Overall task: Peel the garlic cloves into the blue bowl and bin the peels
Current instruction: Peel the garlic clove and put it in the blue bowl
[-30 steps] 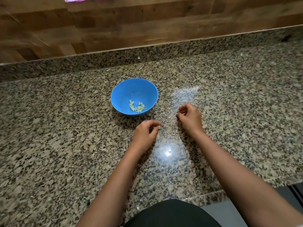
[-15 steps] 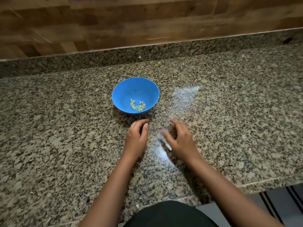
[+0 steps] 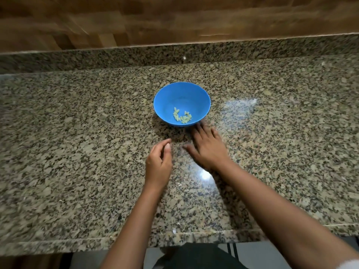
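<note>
2 hands are over the granite counter [image 3: 77,152]. The right hand [image 3: 207,150] is palm down, fingers straight, tips just beside the blue bowl [image 3: 180,94]. The left hand [image 3: 158,164] stands on edge, fingers loosely curved, holding nothing. Peeled garlic cloves [image 3: 182,117] lie inside the bowl.

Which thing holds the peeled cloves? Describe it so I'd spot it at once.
On the speckled granite counter, below the wooden wall, stands a round blue plastic bowl, just beyond the right hand. Alone in bright colour, it holds pale peeled garlic cloves.
</note>
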A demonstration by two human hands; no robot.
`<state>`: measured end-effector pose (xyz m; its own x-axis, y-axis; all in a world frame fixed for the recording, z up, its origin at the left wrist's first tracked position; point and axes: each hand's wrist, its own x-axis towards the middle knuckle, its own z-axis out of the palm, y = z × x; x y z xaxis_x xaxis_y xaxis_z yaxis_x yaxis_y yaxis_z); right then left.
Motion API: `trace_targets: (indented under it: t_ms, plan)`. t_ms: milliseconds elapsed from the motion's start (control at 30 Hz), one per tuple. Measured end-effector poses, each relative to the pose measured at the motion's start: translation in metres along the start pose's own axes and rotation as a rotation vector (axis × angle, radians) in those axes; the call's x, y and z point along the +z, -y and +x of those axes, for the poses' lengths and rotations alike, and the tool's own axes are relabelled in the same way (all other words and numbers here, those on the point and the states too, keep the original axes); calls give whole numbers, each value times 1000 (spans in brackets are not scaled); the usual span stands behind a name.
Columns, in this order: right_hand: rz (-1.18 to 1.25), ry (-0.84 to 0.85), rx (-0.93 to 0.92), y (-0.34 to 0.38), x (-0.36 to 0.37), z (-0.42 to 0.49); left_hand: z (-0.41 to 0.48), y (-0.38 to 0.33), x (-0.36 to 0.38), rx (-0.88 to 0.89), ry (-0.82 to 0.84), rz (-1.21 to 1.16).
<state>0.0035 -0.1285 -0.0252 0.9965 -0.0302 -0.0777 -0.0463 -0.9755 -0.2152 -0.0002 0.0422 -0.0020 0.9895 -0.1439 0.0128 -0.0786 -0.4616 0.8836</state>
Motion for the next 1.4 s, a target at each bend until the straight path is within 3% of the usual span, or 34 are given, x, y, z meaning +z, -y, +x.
trace_targets:
  t_ms: [167, 433, 767, 933, 1133, 1267, 1400]
  plan:
    - [54, 17, -213, 9, 1, -27, -12, 4, -7, -12, -23, -19]
    - [313, 39, -305, 35, 13, -92, -40, 8, -11, 31, -30, -32]
    - [336, -155, -410, 57, 13, -106, -65, 14, -28, -16, 27, -174]
    - [354, -104, -337, 60, 12, -104, -75, 19, -49, 126, 346, 257]
    - [503, -157, -121, 54, 10, -100, -92, 40, -56, 126, 495, 631]
    - [512, -171, -106, 52, 9, -100, -93, 37, -56, 139, 526, 688]
    - [528, -179, -100, 54, 7, -99, -91, 35, -51, 121, 445, 623]
